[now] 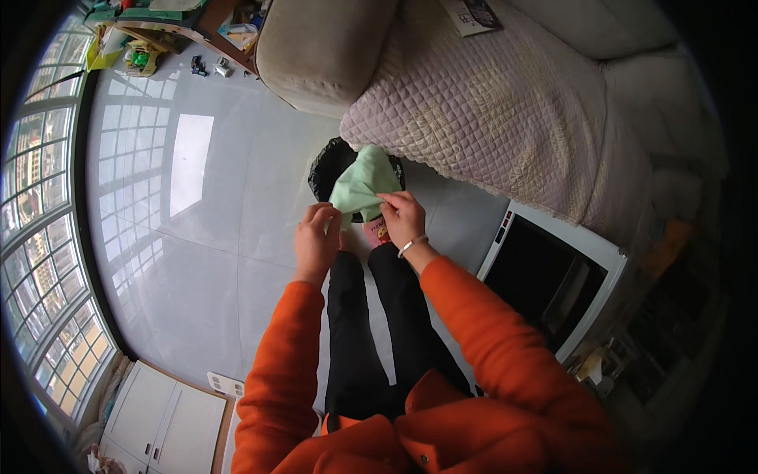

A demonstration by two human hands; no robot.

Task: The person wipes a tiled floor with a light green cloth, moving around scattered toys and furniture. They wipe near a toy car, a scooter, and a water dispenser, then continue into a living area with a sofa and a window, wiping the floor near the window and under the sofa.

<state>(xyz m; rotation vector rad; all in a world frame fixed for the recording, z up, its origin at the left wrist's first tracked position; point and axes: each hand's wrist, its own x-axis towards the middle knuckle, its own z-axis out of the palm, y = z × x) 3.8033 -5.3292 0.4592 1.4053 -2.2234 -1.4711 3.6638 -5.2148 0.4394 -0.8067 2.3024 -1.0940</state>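
Observation:
A light green cloth (368, 181) is stretched between my two hands, in front of my legs. My left hand (317, 234) pinches its near left corner. With thumb and fingertips, my right hand (404, 214) grips the near right edge; a pale bracelet circles that wrist. Beneath the cloth stands a round bin lined with a black bag (331, 166), its mouth partly covered by the cloth. My foot in a pink patterned sock (376, 232) shows just on the near side of the bin.
A sofa with a pink quilted cover (474, 112) reaches close to the bin. To the right is a white-framed appliance with a dark panel (551, 278). Small toys (207, 66) lie on the glossy tiled floor (195, 249). A white cabinet (169, 418) stands at lower left, below large windows (50, 237).

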